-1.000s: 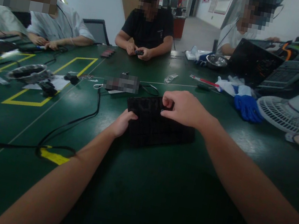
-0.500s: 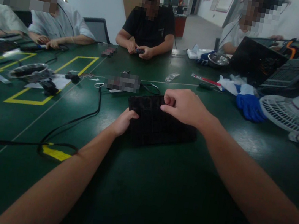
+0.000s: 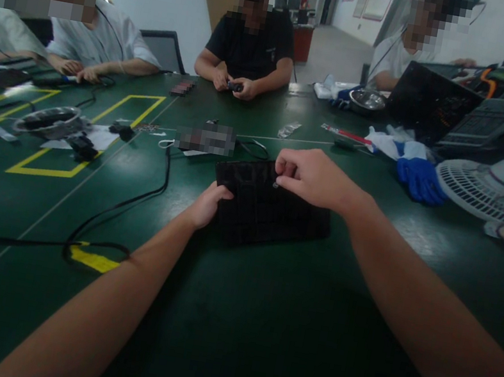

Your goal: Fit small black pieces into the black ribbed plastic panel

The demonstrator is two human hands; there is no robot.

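A flat black case or bag lies on the green table in front of me. My left hand grips its left edge, thumb on top. Over the upper edge of the black case, my right hand is closed with its fingers pinched together. A tiny shiny bit shows at those fingertips, too small to name. Behind the case sit a blurred-out item and a thin black cable.
A black cable loops at the left by yellow tape. Farther left is a round metal part. Blue gloves, a white fan and a metal bowl stand right. Several people sit around the table.
My right fingertips have shifted slightly, and a small shiny bit now shows beneath them. My left hand and the black case have barely moved.
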